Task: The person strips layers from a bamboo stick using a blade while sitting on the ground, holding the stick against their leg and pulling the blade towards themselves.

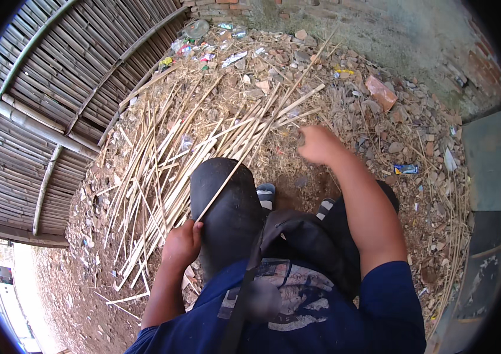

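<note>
My left hand (181,245) is beside my left knee, its fingers closed on the lower end of a long thin bamboo strip (224,185). The strip slants up over the dark trouser leg, away to the upper right. My right hand (320,145) is held out ahead of my right knee, fingers curled. A small dark bit shows at its finger side, too unclear to name. Just left of it are the ends of a loose heap of pale split bamboo strips (170,203), which lies on the ground before and left of my left knee.
A slatted bamboo wall (43,118) stands on the left, a weathered plastered brick wall (380,35) at the back. Stones and litter cover the ground, with a reddish brick piece (381,92) and a blue wrapper (405,169) at right. A grey panel (489,159) edges the right side.
</note>
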Demonstrator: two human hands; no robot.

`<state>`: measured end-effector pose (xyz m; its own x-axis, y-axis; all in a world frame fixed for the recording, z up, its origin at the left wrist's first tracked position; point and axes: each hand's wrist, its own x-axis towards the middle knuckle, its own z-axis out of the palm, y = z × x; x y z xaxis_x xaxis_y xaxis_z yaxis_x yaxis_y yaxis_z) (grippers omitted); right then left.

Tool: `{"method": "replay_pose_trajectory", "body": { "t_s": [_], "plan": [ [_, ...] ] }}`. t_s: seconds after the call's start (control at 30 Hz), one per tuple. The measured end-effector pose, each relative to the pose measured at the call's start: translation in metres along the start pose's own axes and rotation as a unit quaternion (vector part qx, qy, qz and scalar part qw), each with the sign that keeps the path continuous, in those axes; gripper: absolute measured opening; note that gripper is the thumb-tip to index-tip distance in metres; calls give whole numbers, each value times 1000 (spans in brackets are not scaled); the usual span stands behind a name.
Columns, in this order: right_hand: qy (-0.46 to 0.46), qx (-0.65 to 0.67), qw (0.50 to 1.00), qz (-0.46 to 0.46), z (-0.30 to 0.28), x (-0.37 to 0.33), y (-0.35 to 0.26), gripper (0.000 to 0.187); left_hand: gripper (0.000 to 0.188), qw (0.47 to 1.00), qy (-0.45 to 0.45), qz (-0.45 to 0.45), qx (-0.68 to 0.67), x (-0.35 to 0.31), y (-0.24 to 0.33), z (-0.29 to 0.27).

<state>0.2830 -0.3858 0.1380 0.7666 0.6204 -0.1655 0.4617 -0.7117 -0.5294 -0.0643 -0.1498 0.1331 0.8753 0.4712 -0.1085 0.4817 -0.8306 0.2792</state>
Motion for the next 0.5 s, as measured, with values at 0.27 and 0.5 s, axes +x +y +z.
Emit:
{"method": "replay_pose_trajectory", "body": {
  "t_s": [0.27, 0.5],
  "plan": [
    [-35, 50, 992, 114, 6, 25, 51, 36, 35, 1000, 4, 0, 2, 4, -6, 11],
    [-37, -28, 999, 6, -1, -14, -8, 34, 35, 1000, -11, 2, 29, -8, 6, -12]
  ]
}}
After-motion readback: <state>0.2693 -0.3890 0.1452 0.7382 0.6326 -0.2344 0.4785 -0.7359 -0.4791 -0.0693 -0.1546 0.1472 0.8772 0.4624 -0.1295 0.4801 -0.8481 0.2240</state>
